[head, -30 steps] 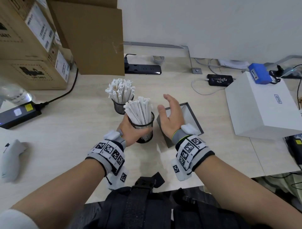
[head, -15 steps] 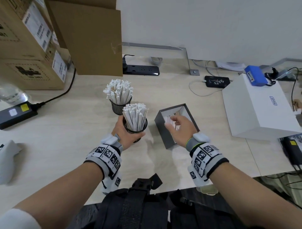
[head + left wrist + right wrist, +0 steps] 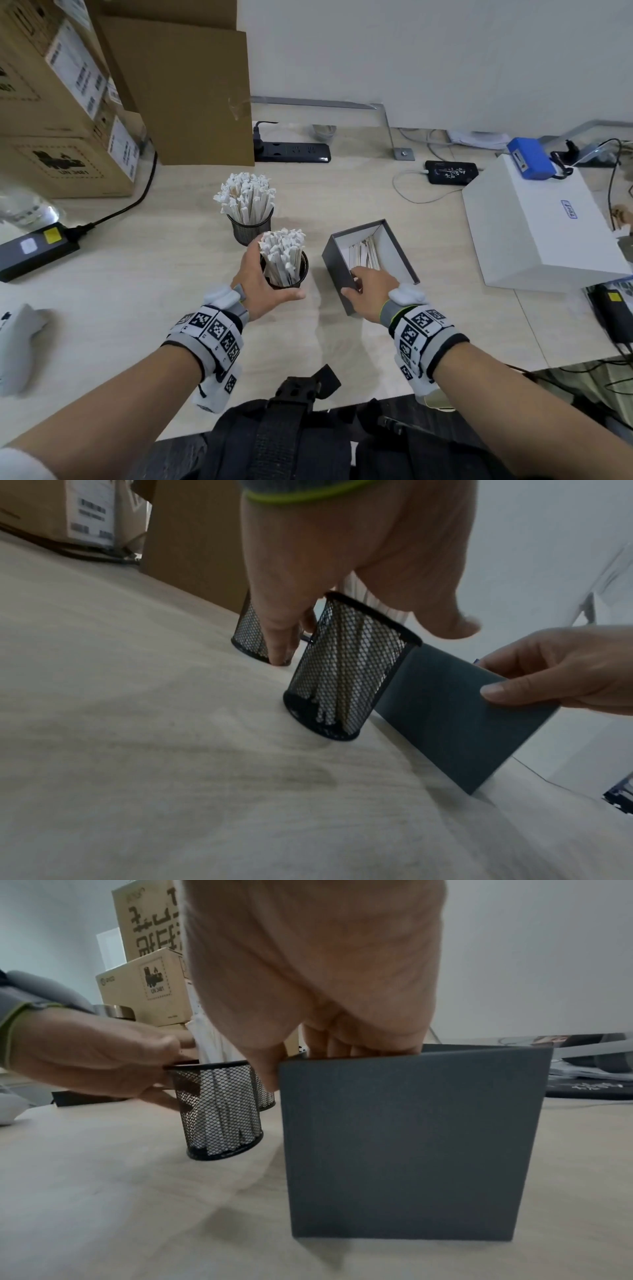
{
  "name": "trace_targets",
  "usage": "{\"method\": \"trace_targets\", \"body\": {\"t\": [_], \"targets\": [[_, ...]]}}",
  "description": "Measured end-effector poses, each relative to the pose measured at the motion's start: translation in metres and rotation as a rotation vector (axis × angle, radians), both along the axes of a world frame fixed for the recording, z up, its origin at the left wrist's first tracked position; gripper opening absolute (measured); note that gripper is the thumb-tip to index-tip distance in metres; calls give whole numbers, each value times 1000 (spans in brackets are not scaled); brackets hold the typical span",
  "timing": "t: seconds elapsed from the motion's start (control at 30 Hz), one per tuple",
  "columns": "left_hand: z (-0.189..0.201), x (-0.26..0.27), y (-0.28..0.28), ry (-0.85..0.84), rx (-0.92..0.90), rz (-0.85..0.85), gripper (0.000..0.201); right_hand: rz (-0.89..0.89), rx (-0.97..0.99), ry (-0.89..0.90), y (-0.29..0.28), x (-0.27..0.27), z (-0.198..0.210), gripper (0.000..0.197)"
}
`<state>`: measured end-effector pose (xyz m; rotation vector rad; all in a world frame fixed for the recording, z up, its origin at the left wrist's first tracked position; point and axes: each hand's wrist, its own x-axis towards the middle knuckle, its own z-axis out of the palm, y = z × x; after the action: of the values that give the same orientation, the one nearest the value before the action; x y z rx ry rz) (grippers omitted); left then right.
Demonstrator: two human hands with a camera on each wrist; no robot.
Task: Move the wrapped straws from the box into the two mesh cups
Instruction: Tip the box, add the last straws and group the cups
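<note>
Two black mesh cups stand on the table, both packed with white wrapped straws. The far cup [image 3: 251,228] stands free. My left hand [image 3: 270,281] grips the near cup [image 3: 286,275], fingers behind it and thumb in front; the cup [image 3: 346,669] rests on the table. To its right is the open grey box [image 3: 394,253] with a few wrapped straws [image 3: 364,255] lying inside. My right hand [image 3: 352,282] holds the box's near wall, fingers curled over the rim into the box [image 3: 411,1137] and thumb outside. The fingertips are hidden inside.
Cardboard boxes [image 3: 68,102] are stacked at the back left, with a power strip [image 3: 293,152] behind the cups. A large white box [image 3: 541,222] sits right of the grey box. At the left lie a black adapter [image 3: 34,246] and a white controller [image 3: 17,349].
My right hand dropped from open above the box onto its near wall, fingers going inside. The near cup, tilted in my left hand before, now stands upright on the table.
</note>
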<state>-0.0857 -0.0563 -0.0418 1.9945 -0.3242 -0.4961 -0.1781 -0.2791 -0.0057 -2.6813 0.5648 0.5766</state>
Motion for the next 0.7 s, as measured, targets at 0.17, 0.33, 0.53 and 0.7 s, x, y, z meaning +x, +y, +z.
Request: {"method": "trace_targets", "body": {"t": [0.17, 0.33, 0.53, 0.7], "targets": [[35, 9, -7, -200, -34, 18, 120, -33, -90, -7, -2, 5, 15, 21], [66, 9, -35, -273, -115, 42, 91, -21, -130, -132, -5, 6, 42, 21], [92, 1, -70, 143, -283, 181, 82, 279, -323, -613, -2, 2, 51, 21], [107, 13, -88, 509, -381, 255, 76, 408, -288, -712, -4, -3, 59, 36]]}}
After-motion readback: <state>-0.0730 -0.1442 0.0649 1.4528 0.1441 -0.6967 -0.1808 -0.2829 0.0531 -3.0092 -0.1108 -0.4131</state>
